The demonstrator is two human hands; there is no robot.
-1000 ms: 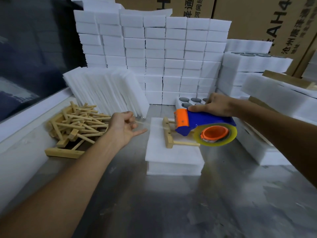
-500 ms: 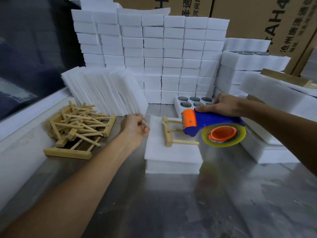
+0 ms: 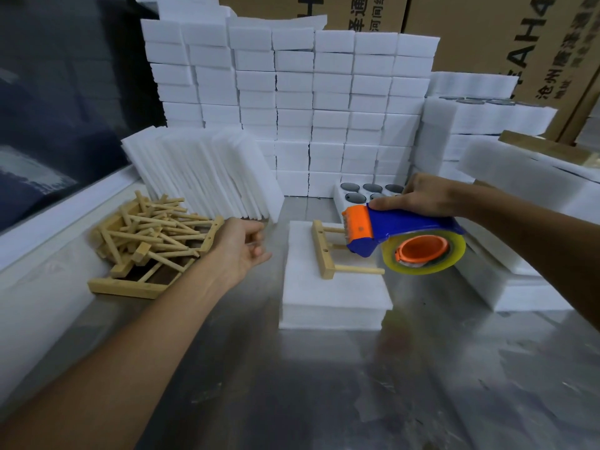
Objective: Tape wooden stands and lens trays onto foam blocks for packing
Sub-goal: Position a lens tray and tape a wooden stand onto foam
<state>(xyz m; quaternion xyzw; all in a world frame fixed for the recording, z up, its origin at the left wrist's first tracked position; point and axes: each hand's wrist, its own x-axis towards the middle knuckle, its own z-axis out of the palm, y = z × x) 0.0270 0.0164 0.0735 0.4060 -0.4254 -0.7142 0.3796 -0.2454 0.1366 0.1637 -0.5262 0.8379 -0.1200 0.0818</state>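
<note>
- Head view shows your right hand [image 3: 422, 194] at about 2 o'clock, fingers wrapped over the blue handle of the tape dispenser [image 3: 399, 237]; its orange toothed end hangs above the wooden stand [image 3: 328, 248].
- That stand lies flat on the foam block [image 3: 331, 287] at the centre of the steel table [image 3: 324, 384], its crossbar toward 9 o'clock and its pegs pointing toward 3 o'clock.
- Your left hand [image 3: 242, 246] sits just beside the block's 9 o'clock edge, fingers curled inward; whether they pinch a tape end you cannot tell, since any clear film there is too faint to read.
- A second ago that hand was further toward 9 o'clock with a forefinger stretched out and a thin strand running to the dispenser; it has since drawn closer to the block and closed up, while the dispenser has shifted slightly toward 3 o'clock.
- By my reading, the strip is being laid or just finished, so the stand still needs pressing down.
- Spare stands [image 3: 152, 235] are piled at 9 o'clock, a lens tray [image 3: 367, 193] waits at 1 o'clock behind the block, and stacked foam [image 3: 292, 102] fills 12 o'clock.
</note>
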